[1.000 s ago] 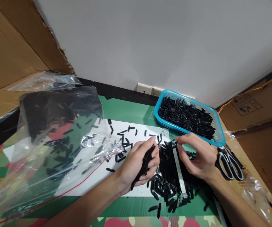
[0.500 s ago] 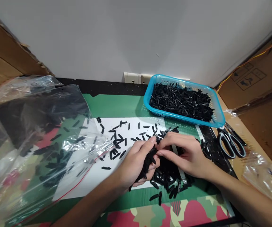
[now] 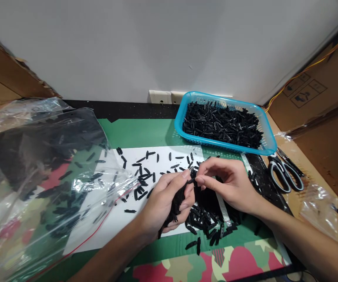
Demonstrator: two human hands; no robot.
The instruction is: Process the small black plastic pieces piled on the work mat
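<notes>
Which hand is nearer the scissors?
Right. The right hand is left of the scissors in view; the left hand is farther left, holding black pieces.

Black strips (image 3: 174, 209) | thin | bunched, slanting | in left hand (image 3: 160, 197)

The far side is closed off by a plain, pale grey wall (image 3: 113, 51), at whose foot a white rectangular plastic socket strip (image 3: 159, 96) is set. The left is bounded by a brown, rough-edged cardboard panel (image 3: 9, 64), the right by a brown cardboard box (image 3: 330, 102) printed with dark pictograms, along which thin yellow-orange wires (image 3: 321, 61) are run. A flat green covering (image 3: 139, 132) is bordered by a speckled black strip (image 3: 119, 111) behind. The wall is lit softly and unevenly.
</notes>
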